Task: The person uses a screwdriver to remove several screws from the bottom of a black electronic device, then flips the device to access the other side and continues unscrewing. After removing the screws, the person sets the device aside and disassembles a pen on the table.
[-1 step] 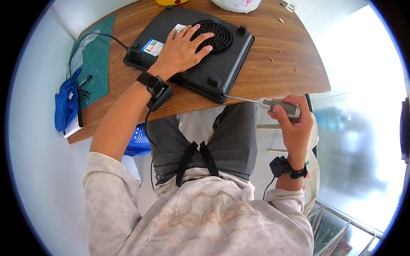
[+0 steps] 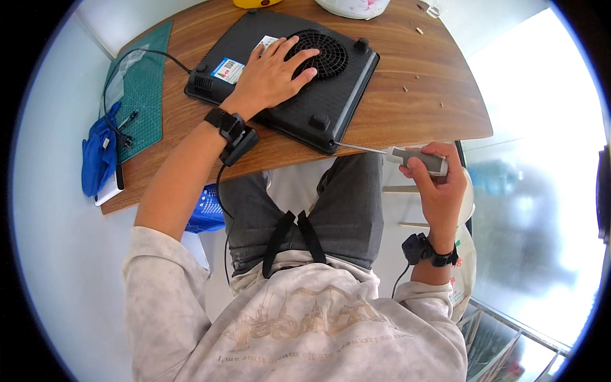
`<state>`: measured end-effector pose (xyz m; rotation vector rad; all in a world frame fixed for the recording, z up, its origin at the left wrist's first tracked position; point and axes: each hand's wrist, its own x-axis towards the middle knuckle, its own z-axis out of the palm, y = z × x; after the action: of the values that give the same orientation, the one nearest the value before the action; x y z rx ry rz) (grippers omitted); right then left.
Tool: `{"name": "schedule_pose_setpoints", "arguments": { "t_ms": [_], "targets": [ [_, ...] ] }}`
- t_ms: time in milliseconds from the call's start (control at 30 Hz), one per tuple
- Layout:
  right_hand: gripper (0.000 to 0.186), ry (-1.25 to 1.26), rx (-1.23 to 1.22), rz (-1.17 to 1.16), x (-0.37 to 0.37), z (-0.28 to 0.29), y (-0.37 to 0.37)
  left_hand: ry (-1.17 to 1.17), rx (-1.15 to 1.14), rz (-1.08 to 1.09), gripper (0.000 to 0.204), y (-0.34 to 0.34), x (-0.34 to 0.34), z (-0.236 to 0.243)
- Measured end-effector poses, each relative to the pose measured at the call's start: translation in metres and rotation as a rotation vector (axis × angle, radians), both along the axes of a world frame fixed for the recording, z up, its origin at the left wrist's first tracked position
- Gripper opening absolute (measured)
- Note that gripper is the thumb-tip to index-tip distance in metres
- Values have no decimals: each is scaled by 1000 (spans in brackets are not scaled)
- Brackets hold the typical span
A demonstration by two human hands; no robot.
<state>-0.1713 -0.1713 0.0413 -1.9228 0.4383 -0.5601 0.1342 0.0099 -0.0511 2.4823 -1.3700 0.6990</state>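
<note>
A black electrical appliance [image 2: 347,95] lies bottom side up on the wooden table [image 2: 439,70], with a round vented grille [image 2: 330,60], feet, labels and a cord at its left. My left hand [image 2: 270,76] rests on it with fingers spread, partly over the grille. My right hand [image 2: 439,181] is closed round the grey handle of a screwdriver [image 2: 423,164], just off the table's front edge. The screwdriver's shaft reaches left to the appliance's near right corner, where its tip meets the edge.
A green cutting mat [image 2: 143,102] with a plug, a blue cloth [image 2: 95,159] and a white object lie at the left. Small pieces [image 2: 405,89] are scattered right of the appliance. A white container [image 2: 353,7] and a yellow object [image 2: 254,3] stand at the back.
</note>
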Motion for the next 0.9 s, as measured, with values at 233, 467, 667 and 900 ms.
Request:
{"name": "schedule_pose_setpoints", "arguments": {
  "t_ms": [233, 467, 667, 900],
  "targets": [
    [26, 2, -133, -33, 0, -8, -3, -17, -22, -9, 46, 0, 2, -1],
    [30, 135, -311, -111, 18, 17, 3, 20, -32, -1, 47, 0, -1, 1],
    [31, 82, -376, -41, 29, 24, 3, 26, -43, -1, 47, 0, -2, 2],
    [34, 54, -326, 32, 42, 26, 0, 12, -54, 10, 45, 0, -4, 1]
  ]
}}
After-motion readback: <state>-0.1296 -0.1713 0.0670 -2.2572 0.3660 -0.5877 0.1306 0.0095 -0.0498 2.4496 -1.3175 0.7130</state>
